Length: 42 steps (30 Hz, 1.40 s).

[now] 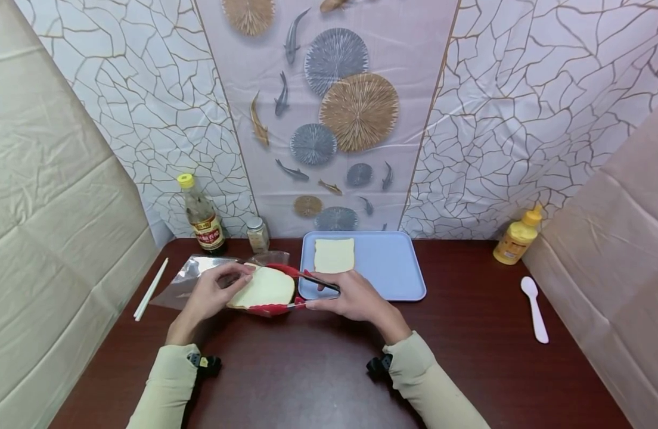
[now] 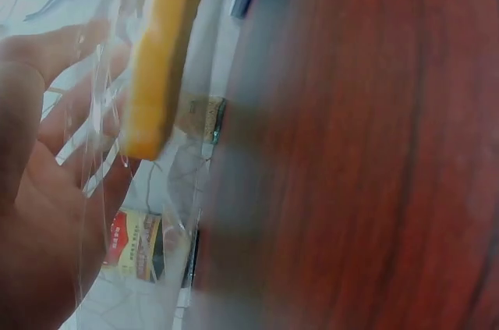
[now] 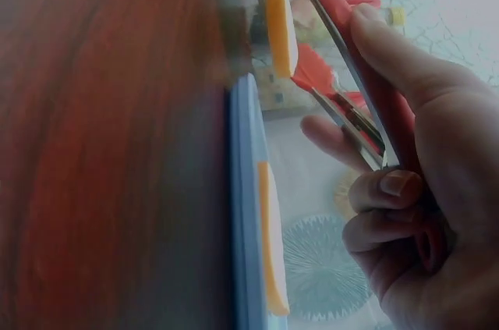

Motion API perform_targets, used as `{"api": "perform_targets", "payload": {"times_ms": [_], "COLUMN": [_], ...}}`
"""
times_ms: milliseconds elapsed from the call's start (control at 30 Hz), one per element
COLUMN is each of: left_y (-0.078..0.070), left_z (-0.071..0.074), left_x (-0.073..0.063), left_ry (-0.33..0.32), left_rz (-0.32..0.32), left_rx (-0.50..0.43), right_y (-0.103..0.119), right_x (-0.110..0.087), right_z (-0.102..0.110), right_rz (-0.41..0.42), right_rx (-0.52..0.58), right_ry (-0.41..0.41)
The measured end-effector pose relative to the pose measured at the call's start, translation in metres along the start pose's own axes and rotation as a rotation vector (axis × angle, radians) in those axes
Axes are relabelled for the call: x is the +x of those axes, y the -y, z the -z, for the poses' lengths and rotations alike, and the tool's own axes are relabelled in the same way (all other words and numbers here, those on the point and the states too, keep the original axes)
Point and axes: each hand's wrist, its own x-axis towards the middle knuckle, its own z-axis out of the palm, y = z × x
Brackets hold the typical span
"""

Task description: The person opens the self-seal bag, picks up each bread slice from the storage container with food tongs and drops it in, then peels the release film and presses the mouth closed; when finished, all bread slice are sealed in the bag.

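Note:
My right hand (image 1: 350, 295) grips a pair of tongs (image 3: 374, 80) with red heads, its fingers curled round the handles. Between the red heads is a slice of bread (image 1: 267, 289), raised over the table at centre left. A clear plastic bag (image 1: 192, 277) hangs about the slice and trails to the left. At the slice's left end my left hand (image 1: 208, 292) pinches the bag's film between thumb and fingers. In the left wrist view the film partly covers those fingers. Another bread slice (image 1: 334, 255) lies on the left part of a blue tray (image 1: 388, 265).
A sauce bottle (image 1: 205, 220) with a yellow cap and a small jar (image 1: 257, 235) stand at the back left. White chopsticks (image 1: 151, 290) lie at the left edge. To the right are a yellow squeeze bottle (image 1: 517, 238) and a white spoon (image 1: 535, 310).

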Motion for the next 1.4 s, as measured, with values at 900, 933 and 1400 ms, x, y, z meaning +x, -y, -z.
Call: {"api": "perform_targets", "payload": {"times_ms": [900, 933, 1400], "left_y": [0.002, 0.002, -0.002], "left_z": [0.010, 0.011, 0.007], "left_x": [0.000, -0.001, -0.001], "left_ry": [0.070, 0.074, 0.120], "left_rz": [0.090, 0.096, 0.051], "left_rx": [-0.130, -0.115, -0.111], "right_y": [0.004, 0.004, -0.003], "right_x": [0.023, 0.023, 0.020], "right_z": [-0.024, -0.022, -0.017], "right_rz": [-0.068, -0.072, -0.063], "right_rx": [-0.046, -0.038, 0.107], "right_ry": [0.024, 0.023, 0.033]}}
